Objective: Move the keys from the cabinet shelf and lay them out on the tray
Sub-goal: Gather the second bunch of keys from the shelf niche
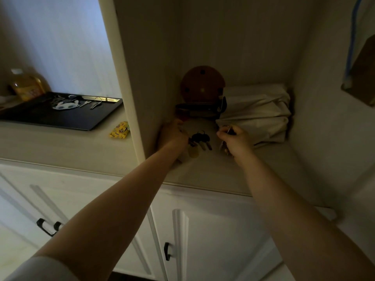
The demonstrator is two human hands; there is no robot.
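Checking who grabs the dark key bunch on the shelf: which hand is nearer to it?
Left. The left hand is right against the dark key bunch, at its left edge. The right hand sits apart to its right, closed on other keys.

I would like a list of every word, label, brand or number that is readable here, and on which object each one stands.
No text can be read with certainty in this view.
Bottle of yellow liquid behind the black tray: it has a label, but it is too blurred to read.
Small yellow packet on the counter: printed pattern, too small to read.
Keys on the cabinet shelf: no markings can be made out.
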